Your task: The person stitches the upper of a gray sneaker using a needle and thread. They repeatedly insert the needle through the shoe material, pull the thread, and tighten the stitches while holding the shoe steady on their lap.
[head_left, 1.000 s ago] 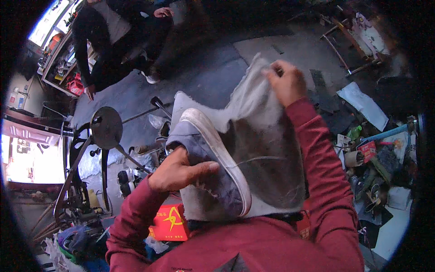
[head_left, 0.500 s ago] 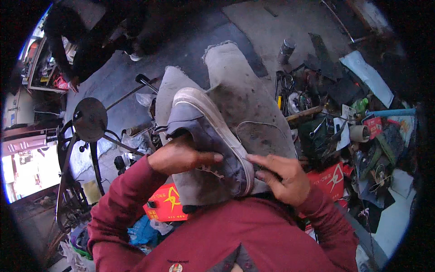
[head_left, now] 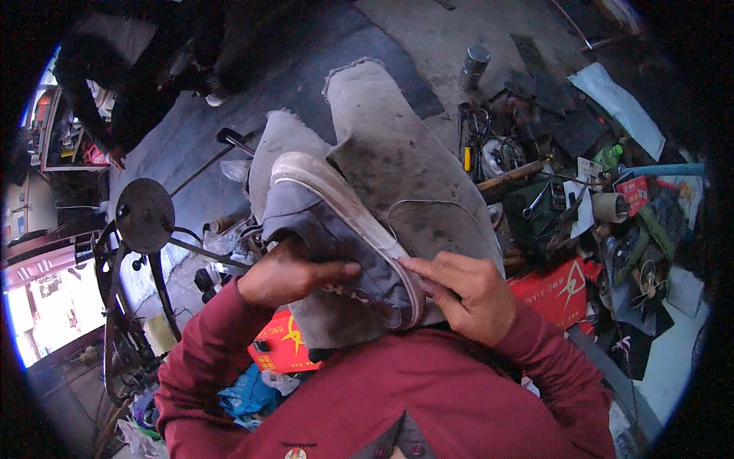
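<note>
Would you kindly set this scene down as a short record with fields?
left hand: holds the shoe at its opening, thumb outside
right hand: fingers touch the edge of the sole near the person's body
shoe position: sole turned toward the right
beneath: spotted grey cloth over the lap
person's left: round-topped dark metal stand
person's right: wrench, green bottle, red box

The shoe [head_left: 333, 229] lies on the cloth [head_left: 417, 164] (stand [head_left: 145, 216] left, box [head_left: 554, 294] right).

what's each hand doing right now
Left hand: closed, holding the shoe.
Right hand: partly curled at the sole's edge; whether it pinches anything cannot be told.
</note>
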A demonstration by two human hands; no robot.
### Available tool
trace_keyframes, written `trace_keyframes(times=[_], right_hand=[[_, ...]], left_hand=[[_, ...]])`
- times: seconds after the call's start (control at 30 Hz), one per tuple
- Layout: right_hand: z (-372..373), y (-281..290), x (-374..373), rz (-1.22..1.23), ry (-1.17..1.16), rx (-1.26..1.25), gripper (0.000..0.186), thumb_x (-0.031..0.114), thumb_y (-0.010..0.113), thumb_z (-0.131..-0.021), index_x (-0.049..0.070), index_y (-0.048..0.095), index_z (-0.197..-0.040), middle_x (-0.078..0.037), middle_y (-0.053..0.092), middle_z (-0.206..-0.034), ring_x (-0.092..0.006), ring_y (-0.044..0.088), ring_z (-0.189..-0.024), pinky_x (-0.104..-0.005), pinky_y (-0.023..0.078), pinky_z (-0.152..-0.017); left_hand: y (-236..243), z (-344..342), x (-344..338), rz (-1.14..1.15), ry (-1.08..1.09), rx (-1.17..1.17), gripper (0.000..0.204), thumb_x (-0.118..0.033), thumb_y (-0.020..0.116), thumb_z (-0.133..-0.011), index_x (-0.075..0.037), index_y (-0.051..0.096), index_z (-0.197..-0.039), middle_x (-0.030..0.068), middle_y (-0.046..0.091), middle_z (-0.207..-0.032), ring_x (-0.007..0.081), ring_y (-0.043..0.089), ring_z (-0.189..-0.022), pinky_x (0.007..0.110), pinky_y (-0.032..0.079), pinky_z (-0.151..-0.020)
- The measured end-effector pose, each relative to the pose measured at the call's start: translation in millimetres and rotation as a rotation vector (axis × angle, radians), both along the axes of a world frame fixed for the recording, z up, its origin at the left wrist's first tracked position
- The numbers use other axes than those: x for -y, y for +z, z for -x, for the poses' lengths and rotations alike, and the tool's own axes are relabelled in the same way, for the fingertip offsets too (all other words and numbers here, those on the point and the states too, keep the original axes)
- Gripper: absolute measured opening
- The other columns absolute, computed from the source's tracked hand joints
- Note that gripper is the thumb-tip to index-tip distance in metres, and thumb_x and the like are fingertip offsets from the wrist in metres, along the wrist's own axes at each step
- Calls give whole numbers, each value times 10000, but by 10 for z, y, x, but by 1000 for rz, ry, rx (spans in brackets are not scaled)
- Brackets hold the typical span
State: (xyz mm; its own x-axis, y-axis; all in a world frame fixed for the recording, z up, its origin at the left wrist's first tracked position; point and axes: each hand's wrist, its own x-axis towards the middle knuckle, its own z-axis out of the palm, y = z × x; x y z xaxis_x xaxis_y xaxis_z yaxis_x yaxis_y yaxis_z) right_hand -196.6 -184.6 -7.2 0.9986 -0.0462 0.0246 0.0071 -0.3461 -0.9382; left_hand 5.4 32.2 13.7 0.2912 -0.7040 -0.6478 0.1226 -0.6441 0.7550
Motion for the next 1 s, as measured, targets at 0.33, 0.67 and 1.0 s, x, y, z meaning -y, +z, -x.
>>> trace_keyframes(times=[0.33, 0.67, 1.0], right_hand=[[-90, 213, -40, 271, 55, -99, 444, 13, 637, -860, 39, 659, -1302, -177, 614, -898, -392, 661, -760, -483, 544, -662], [-630, 204, 341, 179, 352, -245, 251, 34, 656, -888, -4, 743, -1120, -203, 735, -969, -372, 726, -899, -424, 576, -797], [-525, 49, 320, 110, 264, -79, 208, 104, 678, -883, 23, 756, -1058, -217, 742, -965, -397, 722, -915, -451, 579, -815]], left_hand=[[-72, 43, -62, -9, 26, 75, 313, -262, 737, -944, 17, 740, -1087, 127, 746, -947, 220, 695, -864, 376, 532, -745], [-321, 53, -261, 164, -562, 665, 276, -145, 612, -1018, -43, 685, -1264, 168, 685, -1235, 311, 651, -1133, 432, 516, -988], [-290, 8, -240, 87, -320, 274, 246, -140, 629, -971, -29, 699, -1179, 144, 695, -1012, 291, 656, -931, 420, 505, -819]])
